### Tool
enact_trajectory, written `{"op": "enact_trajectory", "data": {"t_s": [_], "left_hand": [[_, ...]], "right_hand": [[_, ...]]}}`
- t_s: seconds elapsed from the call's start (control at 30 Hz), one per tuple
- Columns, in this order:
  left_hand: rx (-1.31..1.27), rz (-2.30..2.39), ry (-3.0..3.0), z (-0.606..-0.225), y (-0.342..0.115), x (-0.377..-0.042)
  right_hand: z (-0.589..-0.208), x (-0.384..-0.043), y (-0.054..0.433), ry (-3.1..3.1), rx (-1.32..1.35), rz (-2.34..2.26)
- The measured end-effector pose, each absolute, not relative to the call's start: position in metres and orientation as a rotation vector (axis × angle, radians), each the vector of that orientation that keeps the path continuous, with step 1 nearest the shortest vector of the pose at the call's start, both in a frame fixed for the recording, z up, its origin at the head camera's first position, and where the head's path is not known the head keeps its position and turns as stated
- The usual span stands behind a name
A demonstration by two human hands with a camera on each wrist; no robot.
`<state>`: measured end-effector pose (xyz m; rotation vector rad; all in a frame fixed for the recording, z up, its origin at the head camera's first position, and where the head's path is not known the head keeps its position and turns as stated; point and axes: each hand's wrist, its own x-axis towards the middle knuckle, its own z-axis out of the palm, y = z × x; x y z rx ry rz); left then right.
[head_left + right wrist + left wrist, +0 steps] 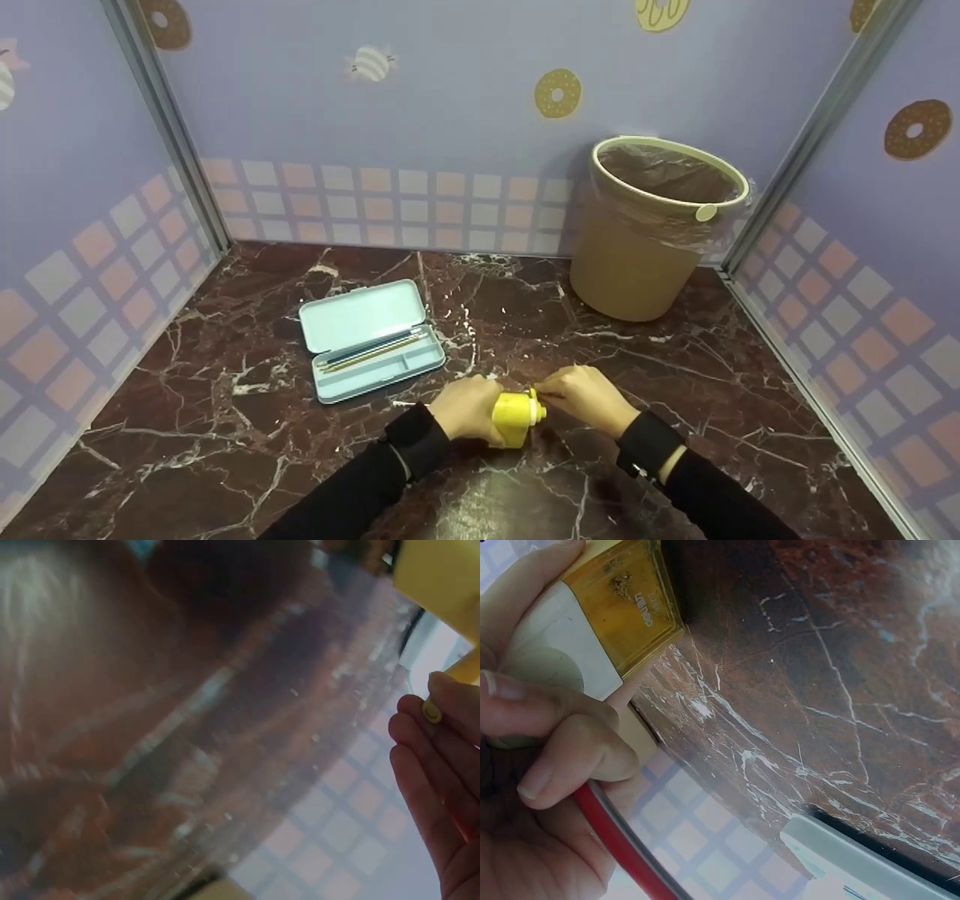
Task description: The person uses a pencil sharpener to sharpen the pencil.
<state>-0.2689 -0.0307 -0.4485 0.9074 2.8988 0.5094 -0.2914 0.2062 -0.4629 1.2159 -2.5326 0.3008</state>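
Note:
A yellow crank pencil sharpener (pixel 511 420) lies sideways low over the table, its crank end facing right. My left hand (pixel 469 407) grips its body. In the left wrist view, its clear amber shavings drawer (pixel 634 604) shows dark bits inside. A red pencil with a dark stripe (pixel 622 844) runs from under the fingers of that hand; its tip is hidden, and its other end pokes out leftward in the head view. My right hand (pixel 589 394) pinches the crank's small yellow knob (pixel 432 712) between thumb and fingers.
An open light-blue pencil case (pixel 364 319) with several pencils (pixel 375 352) lies to the left. A brown waste bin (pixel 630 262) with a clear liner stands at the back right. Patterned walls (pixel 442 202) enclose the dark marble table (pixel 225 450). White specks dot the table's middle.

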Motion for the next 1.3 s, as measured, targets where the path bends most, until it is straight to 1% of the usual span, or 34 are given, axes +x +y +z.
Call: {"op": "enact_trajectory", "data": {"t_s": [0.3,0.5,0.7,0.87,1.3], "left_hand": [[0.912,0.531,2.902,-0.449,-0.03,-0.268],[0.931,0.517,2.943,-0.451,-0.031,-0.267],[0.893,0.539,2.949,-0.451,-0.031,-0.265],[0.868,0.561,2.953,-0.452,-0.03,-0.266],[0.824,0.595,2.929,-0.451,-0.03,-0.265]], "right_hand": [[-0.477,-0.288,0.209,-2.578,1.24,0.327],[-0.485,-0.281,0.209,-2.586,1.251,0.391],[-0.492,-0.273,0.21,-2.539,1.264,0.443],[-0.493,-0.266,0.211,-2.521,1.295,0.453],[-0.487,-0.248,0.21,-2.476,1.349,0.308]]}}
